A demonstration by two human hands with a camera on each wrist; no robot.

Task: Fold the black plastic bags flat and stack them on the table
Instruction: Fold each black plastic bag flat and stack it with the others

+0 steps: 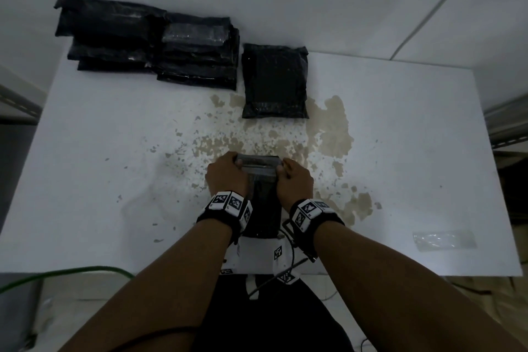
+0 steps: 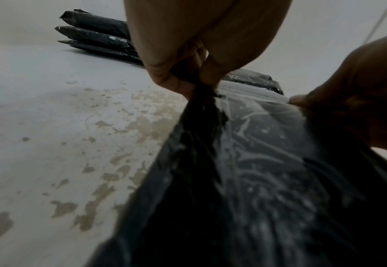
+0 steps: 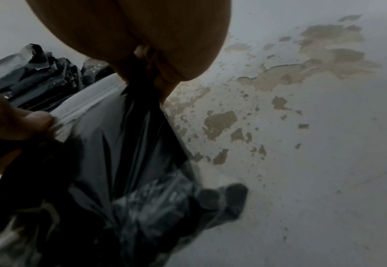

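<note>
A black plastic bag (image 1: 260, 197) hangs between my two hands above the near middle of the white table (image 1: 114, 151). My left hand (image 1: 225, 173) pinches its top left corner, seen close as left hand (image 2: 194, 75) gripping the black bag (image 2: 245, 180). My right hand (image 1: 294, 177) pinches the top right corner; the right wrist view shows this right hand (image 3: 151, 72) bunching the bag (image 3: 123, 162). Piles of folded black bags (image 1: 148, 43) lie at the far left. A single flat folded bag (image 1: 275, 81) lies beside them.
The table top has brown patches of peeled paint (image 1: 328, 134) around its middle. A clear plastic strip (image 1: 444, 240) lies near the front right edge. A green cable (image 1: 65, 274) runs under the front left edge. White walls stand behind the table.
</note>
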